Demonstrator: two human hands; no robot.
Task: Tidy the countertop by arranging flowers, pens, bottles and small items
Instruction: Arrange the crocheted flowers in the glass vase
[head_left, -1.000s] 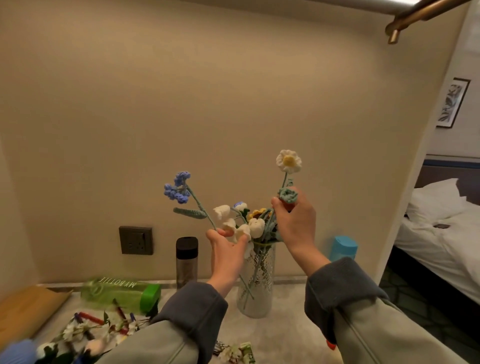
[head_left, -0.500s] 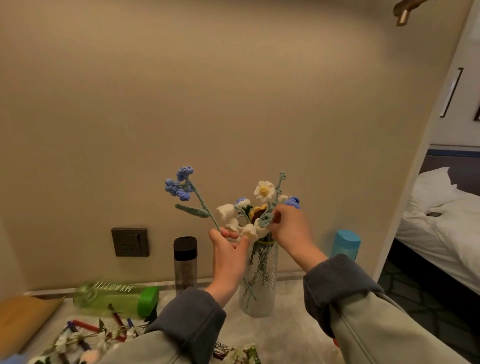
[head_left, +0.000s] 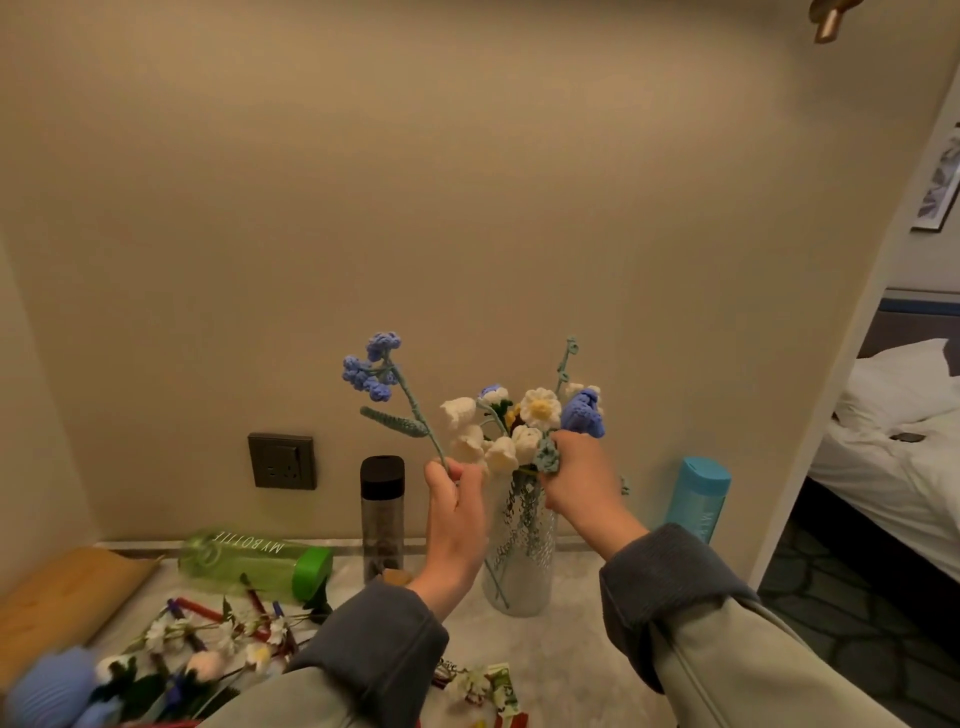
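Observation:
A clear glass vase (head_left: 521, 558) stands on the pale countertop (head_left: 566, 670) and holds several crocheted flowers. My left hand (head_left: 453, 512) grips the stem of a blue crocheted sprig (head_left: 375, 365), held up just left of the vase. My right hand (head_left: 577, 480) pinches the green base of a white daisy (head_left: 541, 408) at the vase mouth, among white tulips and a blue bloom (head_left: 586, 413).
A green bottle (head_left: 254, 561) lies on its side at the left, with pens and loose flowers (head_left: 213, 631) before it. A dark bottle (head_left: 382, 514) and a teal bottle (head_left: 697, 496) stand by the wall. A wall socket (head_left: 282, 460) sits behind. A bed (head_left: 893, 441) lies right.
My right hand has lowered the white daisy from high above the bouquet down into the vase. My left hand keeps the blue sprig almost still.

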